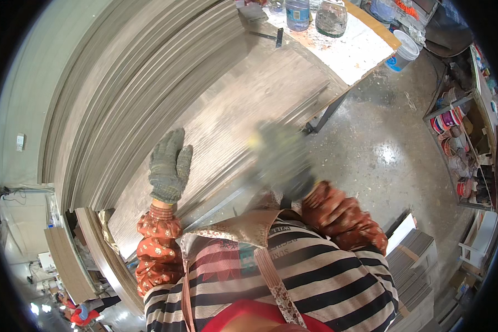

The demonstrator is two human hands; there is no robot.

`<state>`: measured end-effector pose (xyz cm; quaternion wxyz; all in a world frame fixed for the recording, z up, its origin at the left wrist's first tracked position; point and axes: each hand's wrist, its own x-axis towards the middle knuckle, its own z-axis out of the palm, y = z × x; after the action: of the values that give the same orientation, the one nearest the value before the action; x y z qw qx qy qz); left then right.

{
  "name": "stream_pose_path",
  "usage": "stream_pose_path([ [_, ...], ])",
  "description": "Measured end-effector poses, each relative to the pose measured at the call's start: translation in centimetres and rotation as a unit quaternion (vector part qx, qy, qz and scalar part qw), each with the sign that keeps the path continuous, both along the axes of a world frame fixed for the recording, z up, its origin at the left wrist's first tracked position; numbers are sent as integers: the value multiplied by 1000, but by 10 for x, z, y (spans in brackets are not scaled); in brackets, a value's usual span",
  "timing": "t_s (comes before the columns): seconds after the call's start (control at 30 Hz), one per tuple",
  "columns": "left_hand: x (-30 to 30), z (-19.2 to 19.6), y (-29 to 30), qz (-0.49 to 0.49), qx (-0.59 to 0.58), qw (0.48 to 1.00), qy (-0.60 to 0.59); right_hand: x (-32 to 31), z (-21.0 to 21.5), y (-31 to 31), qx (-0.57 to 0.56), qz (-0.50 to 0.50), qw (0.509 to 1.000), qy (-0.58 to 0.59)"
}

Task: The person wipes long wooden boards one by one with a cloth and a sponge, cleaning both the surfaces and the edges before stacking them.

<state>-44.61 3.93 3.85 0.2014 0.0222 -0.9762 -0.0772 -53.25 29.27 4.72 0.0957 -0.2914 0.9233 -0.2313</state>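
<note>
My left hand [170, 165], in a grey knit glove, lies flat with fingers spread on a long grey wood-grain panel [243, 105] that stretches away from me. My right hand [285, 166], also gloved, is heavily blurred near the panel's right edge, close to my chest. Something yellowish smears beside it, and I cannot tell whether it holds anything. Both forearms wear reddish floral sleeve covers.
A tall leaning stack of grey boards [122, 83] fills the left. At the far end stands a paint-spattered bench [348, 44] with a plastic bottle [297, 14] and a jar [331, 17]. A white bucket [404, 50], shelves of tape rolls [459, 138], and stacked panels [415, 260] line the right.
</note>
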Motion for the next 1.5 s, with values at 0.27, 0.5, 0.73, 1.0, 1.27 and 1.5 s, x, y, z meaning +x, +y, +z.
stream_pose_path([
  [0.27,3,0,1,-9,11,1000,-3,-76,-45,59,-200,-27,944,260],
  [0.5,-2,6,4,13,22,1000,-5,-147,-18,129,-143,-108,943,282],
  [0.73,0,15,0,-3,7,999,-33,-197,4,64,-43,-5,983,178],
  [1.0,4,16,-4,26,7,999,-24,-263,11,-11,-132,-8,981,143],
  [1.27,9,-7,-17,84,-11,996,33,-127,-3,-93,-13,187,923,336],
  [1.5,83,-5,-25,149,-18,988,24,-58,-3,-174,-82,346,902,243],
])
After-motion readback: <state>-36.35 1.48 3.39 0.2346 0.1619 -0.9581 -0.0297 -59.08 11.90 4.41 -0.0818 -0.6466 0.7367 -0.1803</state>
